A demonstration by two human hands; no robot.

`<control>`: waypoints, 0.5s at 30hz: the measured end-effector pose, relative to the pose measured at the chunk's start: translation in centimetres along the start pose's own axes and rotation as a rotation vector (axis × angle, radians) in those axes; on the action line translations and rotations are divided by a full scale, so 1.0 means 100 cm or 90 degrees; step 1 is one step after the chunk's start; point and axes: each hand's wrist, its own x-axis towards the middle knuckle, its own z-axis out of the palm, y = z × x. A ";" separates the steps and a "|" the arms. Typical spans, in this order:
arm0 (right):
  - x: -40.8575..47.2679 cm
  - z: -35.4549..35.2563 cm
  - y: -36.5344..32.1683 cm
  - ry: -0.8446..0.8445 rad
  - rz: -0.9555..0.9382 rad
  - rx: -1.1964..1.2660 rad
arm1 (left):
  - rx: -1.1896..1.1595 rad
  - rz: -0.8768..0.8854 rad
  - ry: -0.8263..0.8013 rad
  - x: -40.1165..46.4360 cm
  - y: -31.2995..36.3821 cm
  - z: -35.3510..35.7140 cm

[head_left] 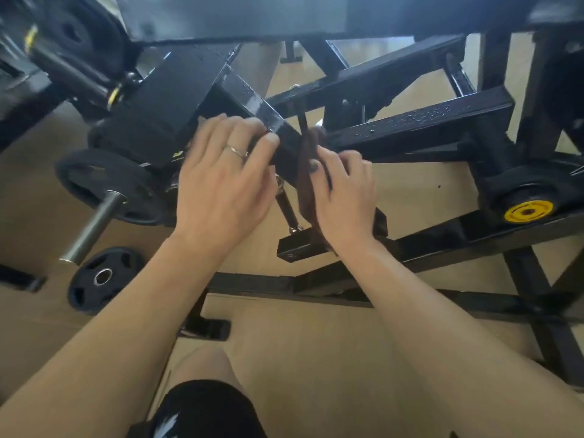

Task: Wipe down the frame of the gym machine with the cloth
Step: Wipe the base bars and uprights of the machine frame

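I see my left hand (222, 175) laid over the wet black steel frame bar (252, 102), fingers curled on its edge. Just right, my right hand (343, 197) pinches the brown cloth (305, 172) draped over that bar.

Dark brown cloth (306, 172) draped over wet black frame bar (271, 116), apparently.
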 end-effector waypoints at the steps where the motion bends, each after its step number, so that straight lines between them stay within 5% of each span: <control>1: -0.006 -0.003 0.013 -0.010 0.046 -0.009 | -0.002 0.003 -0.007 0.000 0.001 -0.001; 7: 0.000 -0.009 0.027 -0.098 0.286 0.029 | 0.057 0.054 0.198 0.011 0.004 -0.047; 15: 0.059 0.004 -0.097 -0.016 -0.032 0.084 | 0.153 0.079 0.183 0.010 -0.064 -0.033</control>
